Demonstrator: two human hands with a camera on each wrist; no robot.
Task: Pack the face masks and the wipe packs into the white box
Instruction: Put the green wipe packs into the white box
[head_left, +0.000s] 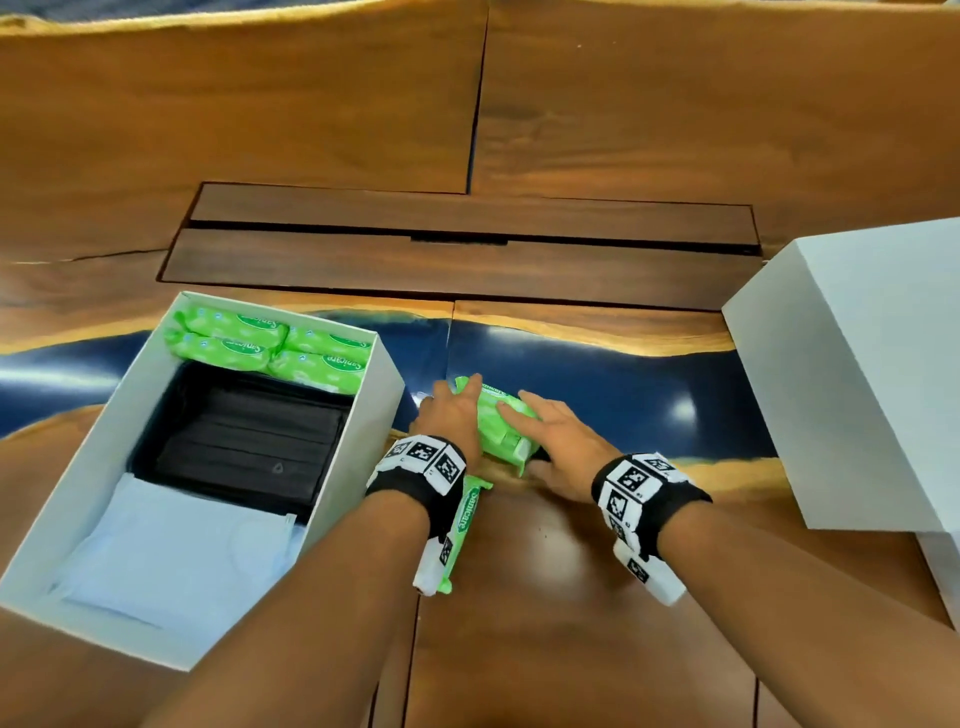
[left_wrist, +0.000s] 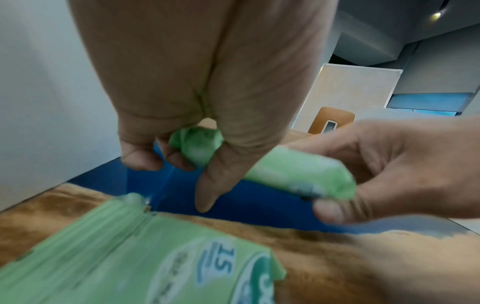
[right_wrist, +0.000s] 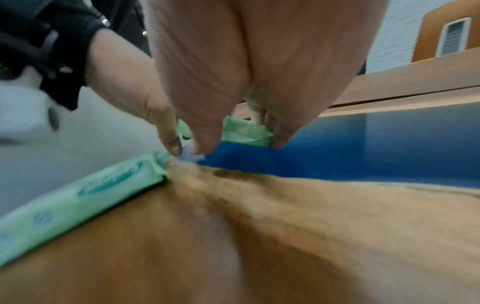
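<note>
Both hands hold one green wipe pack (head_left: 501, 423) just above the table, right of the white box (head_left: 384, 384). My left hand (head_left: 448, 402) curls round its far end, shown as a green pack end (left_wrist: 197, 144) in the left wrist view. My right hand (head_left: 543, 439) grips the near end (right_wrist: 244, 131), fingers on top and thumb beneath. A second wipe pack (head_left: 464, 527) lies flat on the wood under my left wrist. In the box, several green wipe packs (head_left: 270, 345) fill the far end, black masks (head_left: 249, 436) the middle, and light blue masks (head_left: 171, 545) the near end.
The white lid (head_left: 862, 374) lies at the right edge of the table, with another white piece (head_left: 943, 566) below it. A dark recessed panel (head_left: 467, 249) runs across the table behind the hands. Bare wood stretches between my forearms and toward the lid.
</note>
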